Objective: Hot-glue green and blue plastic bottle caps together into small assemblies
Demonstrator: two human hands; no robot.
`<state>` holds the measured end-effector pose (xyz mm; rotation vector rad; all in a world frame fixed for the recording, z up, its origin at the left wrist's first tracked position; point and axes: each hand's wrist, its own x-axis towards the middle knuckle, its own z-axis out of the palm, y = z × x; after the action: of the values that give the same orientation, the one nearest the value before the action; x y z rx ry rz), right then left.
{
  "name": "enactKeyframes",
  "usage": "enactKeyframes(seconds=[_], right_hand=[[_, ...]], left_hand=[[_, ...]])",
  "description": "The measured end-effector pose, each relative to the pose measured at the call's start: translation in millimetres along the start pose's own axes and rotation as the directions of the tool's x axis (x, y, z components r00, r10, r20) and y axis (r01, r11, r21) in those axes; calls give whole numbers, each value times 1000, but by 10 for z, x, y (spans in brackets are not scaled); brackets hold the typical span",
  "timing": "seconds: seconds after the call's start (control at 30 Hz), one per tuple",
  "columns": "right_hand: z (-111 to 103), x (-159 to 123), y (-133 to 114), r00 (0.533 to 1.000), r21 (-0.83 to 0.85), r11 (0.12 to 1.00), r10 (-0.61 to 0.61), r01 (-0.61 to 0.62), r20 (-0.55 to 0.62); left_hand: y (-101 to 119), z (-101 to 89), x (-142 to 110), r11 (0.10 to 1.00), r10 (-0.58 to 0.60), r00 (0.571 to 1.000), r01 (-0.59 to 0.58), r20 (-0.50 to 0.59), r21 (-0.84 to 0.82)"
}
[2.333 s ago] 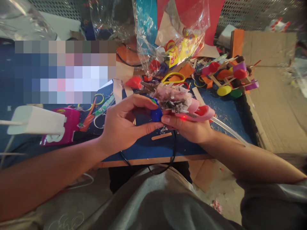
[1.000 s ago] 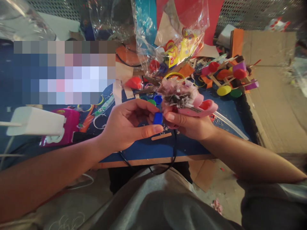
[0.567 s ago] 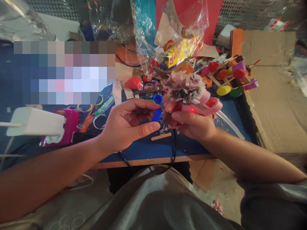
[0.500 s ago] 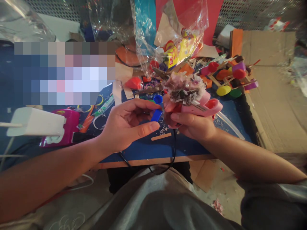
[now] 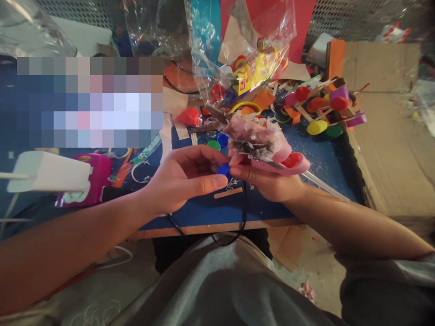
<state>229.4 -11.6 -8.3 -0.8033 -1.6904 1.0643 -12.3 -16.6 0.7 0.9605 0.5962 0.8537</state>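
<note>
A small blue plastic cap (image 5: pixel 223 170) is pinched between the thumb and fingers of my left hand (image 5: pixel 185 179). My right hand (image 5: pixel 277 181) is wrapped round a pink glue gun (image 5: pixel 283 163), its top matted with pale and dark fluffy shreds (image 5: pixel 254 133). A black cord (image 5: pixel 244 208) hangs below that hand, and a clear stick (image 5: pixel 326 186) sticks out behind it. The fingertips of both hands meet at the cap. Just beyond them on the blue table lie another blue cap (image 5: pixel 223 140) and a green cap (image 5: pixel 214 145).
A wooden craft stick (image 5: pixel 228 193) lies near the table's front edge. At left stands a white charger (image 5: pixel 47 172) on a magenta socket block (image 5: pixel 102 179). Scissors (image 5: pixel 217 115), a yellow ring (image 5: pixel 245 107) and a stick-and-cap construction (image 5: pixel 328 108) lie at the back. Cardboard (image 5: pixel 390 136) covers the right side.
The glue gun has tilted and shifted slightly left, uncovering a yellow ring behind it. The blue cap has turned and dropped a little, and my right fingers now reach it.
</note>
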Motion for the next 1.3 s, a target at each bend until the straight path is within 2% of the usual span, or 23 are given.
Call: enactKeyframes(seconds=[0.13,0.23,0.37,0.47,0.57,0.8,1.03,1.2,1.3], right_hand=[[20,-4,-28,998,68,998,1,-5,57],[24,-4,-54,995,183,978,87,-96,56],[31,-34,-44,969,320,917,245,-240,25],[33,-76,-28,966,357,903,257,-238,-7],[25,-93,-50,974,315,925,228,-214,-8],[-62,-30,-122,987,3,987,158,-158,3],[-10,-33,-31,993,65,992,111,-108,-40],[26,-17,-61,980,45,990,137,-131,-145],[24,-22,-68,974,98,979,190,-178,-124]], left_hand=[[22,2,2,998,-37,997,40,67,-44],[56,26,-15,999,-20,994,25,105,-40],[82,55,-28,999,4,997,-2,77,-33],[60,36,-15,998,22,998,-18,63,-56],[29,-1,-1,998,50,998,-49,41,-31],[-11,-37,15,998,63,996,-62,66,-11],[-31,-60,9,997,67,997,-69,42,30],[-34,-57,11,995,82,997,-83,6,53],[-26,-48,21,994,93,996,-93,15,53]])
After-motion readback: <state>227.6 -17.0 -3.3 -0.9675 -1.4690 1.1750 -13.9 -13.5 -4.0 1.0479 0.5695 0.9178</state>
